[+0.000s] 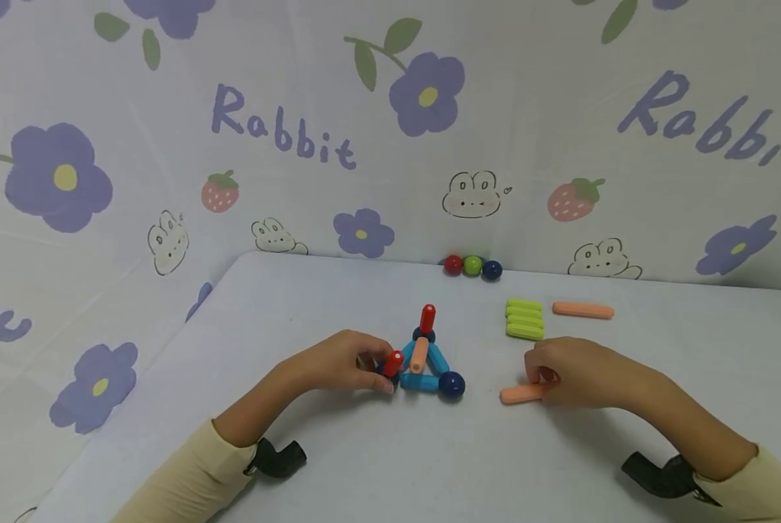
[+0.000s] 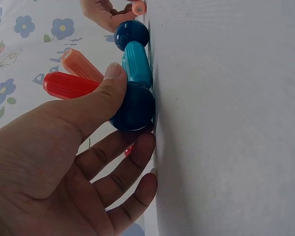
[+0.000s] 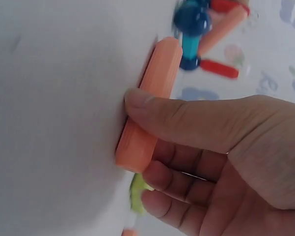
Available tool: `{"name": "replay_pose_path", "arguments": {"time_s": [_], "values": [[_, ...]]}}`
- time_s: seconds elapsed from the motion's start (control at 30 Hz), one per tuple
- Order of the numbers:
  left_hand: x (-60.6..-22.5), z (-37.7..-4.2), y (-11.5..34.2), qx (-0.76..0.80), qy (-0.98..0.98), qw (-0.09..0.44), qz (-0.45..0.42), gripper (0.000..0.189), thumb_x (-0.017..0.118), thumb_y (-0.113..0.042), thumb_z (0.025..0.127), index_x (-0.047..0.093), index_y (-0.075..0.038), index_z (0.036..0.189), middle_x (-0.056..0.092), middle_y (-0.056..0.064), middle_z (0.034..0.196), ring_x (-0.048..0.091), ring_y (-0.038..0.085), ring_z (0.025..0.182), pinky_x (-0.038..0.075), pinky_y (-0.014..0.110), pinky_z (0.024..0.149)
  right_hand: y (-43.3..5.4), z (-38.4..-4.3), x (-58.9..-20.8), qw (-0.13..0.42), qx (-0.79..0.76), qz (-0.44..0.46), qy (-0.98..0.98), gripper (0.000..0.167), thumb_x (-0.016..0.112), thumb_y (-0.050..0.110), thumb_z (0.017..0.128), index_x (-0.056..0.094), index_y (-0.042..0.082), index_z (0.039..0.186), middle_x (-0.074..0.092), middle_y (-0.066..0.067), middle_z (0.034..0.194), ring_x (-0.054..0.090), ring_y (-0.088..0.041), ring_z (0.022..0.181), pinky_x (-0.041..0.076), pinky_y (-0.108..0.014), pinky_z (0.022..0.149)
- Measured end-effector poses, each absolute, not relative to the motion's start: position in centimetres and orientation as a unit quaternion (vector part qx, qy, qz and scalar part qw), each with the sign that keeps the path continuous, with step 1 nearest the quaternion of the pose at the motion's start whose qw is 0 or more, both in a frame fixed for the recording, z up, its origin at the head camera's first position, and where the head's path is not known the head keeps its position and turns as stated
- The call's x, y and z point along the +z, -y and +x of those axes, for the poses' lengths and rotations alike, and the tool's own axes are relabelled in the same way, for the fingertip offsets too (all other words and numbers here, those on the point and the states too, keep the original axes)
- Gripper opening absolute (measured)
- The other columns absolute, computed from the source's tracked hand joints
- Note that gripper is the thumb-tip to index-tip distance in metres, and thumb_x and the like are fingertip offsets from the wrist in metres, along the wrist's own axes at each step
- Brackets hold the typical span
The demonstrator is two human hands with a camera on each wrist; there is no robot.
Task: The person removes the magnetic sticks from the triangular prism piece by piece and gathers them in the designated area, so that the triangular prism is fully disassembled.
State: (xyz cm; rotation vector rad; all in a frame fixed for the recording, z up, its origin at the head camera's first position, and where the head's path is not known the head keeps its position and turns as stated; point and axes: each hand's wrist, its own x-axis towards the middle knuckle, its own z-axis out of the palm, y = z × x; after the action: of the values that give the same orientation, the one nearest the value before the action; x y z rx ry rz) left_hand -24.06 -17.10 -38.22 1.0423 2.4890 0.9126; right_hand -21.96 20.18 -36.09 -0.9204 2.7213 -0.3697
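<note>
Head view: held near-left corner of the blue triangular frame (image 1: pixel 421 383) in the left hand (image 1: pixel 347 362); pinched a loose peach rod (image 1: pixel 521 394) in the right hand (image 1: pixel 576 372), right of the frame, close to the surface (image 1: pixel 429 457). Saw far red rod (image 1: pixel 428 319) upright and tilted peach rod (image 1: pixel 420 354) leaning inward; couldn't tell how firmly seated. Risked knocking both loose with a careless reach-in. Noted three loose balls (image 1: pixel 473 266) near back edge; could've rolled on a bump. Left wrist: saw thumb and fingers around a dark blue ball (image 2: pixel 133 110), thumb overlapping base of near red rod (image 2: pixel 68 86); could've pulled ball off the light blue rod (image 2: pixel 138 64) through excess twist. Right wrist: saw narrow pinch about mid-length on the loose peach rod; could've pivoted under end load. Couldn't confirm surface clearance.
</note>
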Motion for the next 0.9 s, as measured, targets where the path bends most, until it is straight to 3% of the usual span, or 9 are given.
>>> {"name": "replay_pose_path", "arguments": {"time_s": [0.5,0.9], "values": [[-38.4,-24.2,17.0,0.312,-0.868,0.146,0.358,0.029,0.081,-0.026,0.087,0.071,-0.016,0.112,0.066,-0.013,0.093,0.063,0.010,0.087,0.054,0.026,0.080,-26.2,-23.6,-36.5,0.135,-0.155,-0.267,-0.941,0.025,0.081,0.004,0.076,0.063,0.021,0.083,0.052,0.007,0.077,0.049,-0.012,0.071,0.042,-0.028,0.058],[-38.2,-24.1,17.0,0.317,-0.866,0.151,0.356,0.029,0.081,-0.024,0.087,0.071,-0.016,0.113,0.066,-0.012,0.095,0.064,0.010,0.087,0.054,0.025,0.080,-28.9,-27.8,-36.7,0.074,-0.114,-0.201,-0.970,0.015,0.079,0.004,0.081,0.066,0.009,0.085,0.055,-0.001,0.080,0.050,-0.022,0.073,0.044,-0.033,0.059]]}}
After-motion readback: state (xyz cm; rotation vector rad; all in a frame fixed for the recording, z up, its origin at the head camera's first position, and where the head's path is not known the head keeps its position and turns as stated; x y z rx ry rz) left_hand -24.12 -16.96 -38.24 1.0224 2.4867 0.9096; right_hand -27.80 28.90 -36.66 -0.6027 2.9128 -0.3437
